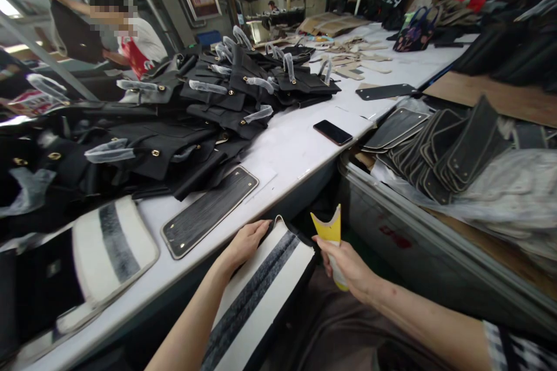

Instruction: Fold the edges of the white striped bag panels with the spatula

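Observation:
A white piece with a dark stripe (261, 290) lies slanted over the person's lap, its upper end at the table's front edge. My left hand (246, 246) is closed on the upper left edge of this piece. My right hand (346, 266) grips a yellow and white tool (328, 232) with a curved, notched end pointing up, just right of the piece's upper corner. On the white table (278, 156), a dark panel (209, 211) with metal studs lies flat beyond my left hand. A similar white striped piece (115, 243) lies at the left.
Black bags (174, 127) with wrapped handles are heaped across the left and back. A phone (333, 132) lies near the table edge. Dark panels (452, 145) fill a bin at the right. Another person (143, 40) in a red apron holds a dark piece at the back left.

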`<state>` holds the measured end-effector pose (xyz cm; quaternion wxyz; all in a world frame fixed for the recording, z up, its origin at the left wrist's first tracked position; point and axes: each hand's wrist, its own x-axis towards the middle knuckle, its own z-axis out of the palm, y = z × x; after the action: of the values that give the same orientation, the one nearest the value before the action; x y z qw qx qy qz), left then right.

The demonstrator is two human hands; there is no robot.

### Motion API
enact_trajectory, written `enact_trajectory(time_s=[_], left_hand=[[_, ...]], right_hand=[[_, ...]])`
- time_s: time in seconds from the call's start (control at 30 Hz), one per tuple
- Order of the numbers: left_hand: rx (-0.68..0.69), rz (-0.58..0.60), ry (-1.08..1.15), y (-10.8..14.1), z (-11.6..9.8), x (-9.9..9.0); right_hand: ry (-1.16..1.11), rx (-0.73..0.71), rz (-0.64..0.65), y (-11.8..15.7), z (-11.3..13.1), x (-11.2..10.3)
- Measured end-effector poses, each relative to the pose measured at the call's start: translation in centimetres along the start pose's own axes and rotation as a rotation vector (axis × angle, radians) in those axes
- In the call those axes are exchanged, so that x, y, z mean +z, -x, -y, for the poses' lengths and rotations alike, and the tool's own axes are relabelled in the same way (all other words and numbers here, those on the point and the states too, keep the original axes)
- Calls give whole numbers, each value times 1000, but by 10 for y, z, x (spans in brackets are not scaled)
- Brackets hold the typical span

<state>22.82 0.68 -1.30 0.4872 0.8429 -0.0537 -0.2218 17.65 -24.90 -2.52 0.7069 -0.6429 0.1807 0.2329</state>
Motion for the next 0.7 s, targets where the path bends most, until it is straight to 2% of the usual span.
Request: enact_trajectory(time_s=[0.1,0.17,0.3,0.4,0.5,0.6,0.7], left_hand=[[-27,-2,-19,-1,4,3],[-37,5,-19,-3,8,4],[-54,21,2,-10,13,5],[-64,22,-1,-11,11,3],[-61,22,7,-7,6,1],[-39,7,34,-1,3,2],[-25,-7,48,-1,3,3]], right_hand=[[22,43,17,-13,-18,6],[80,-85,19,-18,-28,9],[337,-444,4,-25,-39,10],[391,-492,-40,-25,-39,11],[262,-359,51,-27,-36,10],[64,-61,234,-42,-28,12],[132,120,381,-68,-17,25]])
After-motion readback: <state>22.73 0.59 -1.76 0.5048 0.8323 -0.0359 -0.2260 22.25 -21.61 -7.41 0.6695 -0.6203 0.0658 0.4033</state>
